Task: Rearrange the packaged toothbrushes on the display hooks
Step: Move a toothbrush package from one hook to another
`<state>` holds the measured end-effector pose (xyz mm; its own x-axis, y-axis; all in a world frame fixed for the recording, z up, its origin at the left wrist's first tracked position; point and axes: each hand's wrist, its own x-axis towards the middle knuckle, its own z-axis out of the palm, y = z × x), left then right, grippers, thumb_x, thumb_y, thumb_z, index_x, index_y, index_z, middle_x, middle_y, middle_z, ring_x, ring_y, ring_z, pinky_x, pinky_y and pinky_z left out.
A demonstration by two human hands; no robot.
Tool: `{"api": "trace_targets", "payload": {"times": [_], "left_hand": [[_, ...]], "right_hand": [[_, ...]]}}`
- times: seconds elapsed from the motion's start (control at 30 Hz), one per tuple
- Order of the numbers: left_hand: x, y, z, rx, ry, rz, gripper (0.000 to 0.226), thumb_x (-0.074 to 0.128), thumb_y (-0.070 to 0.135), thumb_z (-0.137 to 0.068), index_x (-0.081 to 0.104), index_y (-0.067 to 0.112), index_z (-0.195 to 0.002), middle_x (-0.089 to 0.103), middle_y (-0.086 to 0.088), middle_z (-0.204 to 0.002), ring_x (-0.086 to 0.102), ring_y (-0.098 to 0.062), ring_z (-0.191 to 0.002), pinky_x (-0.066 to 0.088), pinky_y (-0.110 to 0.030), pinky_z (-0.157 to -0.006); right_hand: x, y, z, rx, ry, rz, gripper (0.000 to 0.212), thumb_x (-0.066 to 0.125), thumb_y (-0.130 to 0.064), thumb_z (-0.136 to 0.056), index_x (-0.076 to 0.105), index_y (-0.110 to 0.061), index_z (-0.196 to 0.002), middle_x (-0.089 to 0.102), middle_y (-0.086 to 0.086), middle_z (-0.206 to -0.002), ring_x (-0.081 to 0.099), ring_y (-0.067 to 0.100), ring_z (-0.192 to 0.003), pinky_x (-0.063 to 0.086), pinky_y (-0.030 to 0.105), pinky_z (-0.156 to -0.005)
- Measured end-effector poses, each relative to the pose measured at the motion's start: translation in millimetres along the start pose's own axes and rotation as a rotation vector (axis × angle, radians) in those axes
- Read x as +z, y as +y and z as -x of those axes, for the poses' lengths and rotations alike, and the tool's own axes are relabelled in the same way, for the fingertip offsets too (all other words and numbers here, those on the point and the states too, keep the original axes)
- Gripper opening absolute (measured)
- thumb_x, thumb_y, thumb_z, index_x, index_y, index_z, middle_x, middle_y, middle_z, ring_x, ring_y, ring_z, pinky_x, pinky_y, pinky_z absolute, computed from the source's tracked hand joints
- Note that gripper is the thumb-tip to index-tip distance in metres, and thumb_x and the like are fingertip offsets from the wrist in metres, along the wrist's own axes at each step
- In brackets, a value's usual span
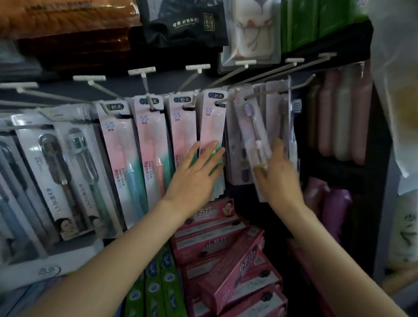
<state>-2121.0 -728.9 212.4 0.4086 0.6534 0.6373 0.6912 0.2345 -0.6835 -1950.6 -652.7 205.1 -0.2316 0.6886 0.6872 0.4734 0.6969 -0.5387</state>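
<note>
- Head view: the left hand (pixel 196 175) lies flat, fingers straight and spread, pressing the rightmost pink-and-green toothbrush pack (pixel 212 124) hanging on its display hook (pixel 221 102).
- The right hand (pixel 277 173) pinches the lower end of a clear purple toothbrush pack (pixel 253 132), tilted, hanging on the next hook (pixel 258 94).
- Red toothpaste boxes (pixel 226 260) are stacked below.
</note>
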Motion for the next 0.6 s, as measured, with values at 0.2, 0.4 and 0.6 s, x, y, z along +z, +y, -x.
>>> {"api": "trace_targets", "payload": {"times": [0.2,0.4,0.6], "left_hand": [[0.1,14.4,-10.5,0.005,-0.012,-0.053,0.031,0.070,0.017,-0.067,0.073,0.010,-0.096,0.059,-0.013,-0.125,0.047,-0.027,-0.126,0.015,-0.046,-0.110],[2.8,16.1,-13.0,-0.037,0.037,0.020,0.029,0.070,0.012,-0.065,0.073,0.005,-0.093,0.059,-0.016,-0.125,0.048,-0.030,-0.125,0.011,-0.046,-0.111],[6.7,16.7,-10.8,-0.048,0.034,0.045,0.026,0.066,0.008,-0.067,0.073,0.003,-0.092,0.061,-0.018,-0.121,0.050,-0.031,-0.123,0.012,-0.046,-0.110]], "right_hand": [[-20.9,8.6,-1.7,-0.029,0.063,0.161,0.066,0.050,0.000,-0.087,0.021,-0.012,-0.145,0.036,0.018,-0.133,0.050,0.043,-0.105,0.043,0.043,-0.075],[-18.1,20.0,-7.2,-0.035,0.058,0.141,0.066,0.048,0.003,-0.087,0.022,-0.013,-0.145,0.033,0.022,-0.138,0.046,0.046,-0.112,0.044,0.049,-0.083],[-6.1,21.2,-6.1,-0.065,0.010,-0.045,0.063,0.053,0.000,-0.088,0.026,-0.009,-0.144,0.029,0.019,-0.146,0.038,0.040,-0.127,0.040,0.041,-0.092]]}}
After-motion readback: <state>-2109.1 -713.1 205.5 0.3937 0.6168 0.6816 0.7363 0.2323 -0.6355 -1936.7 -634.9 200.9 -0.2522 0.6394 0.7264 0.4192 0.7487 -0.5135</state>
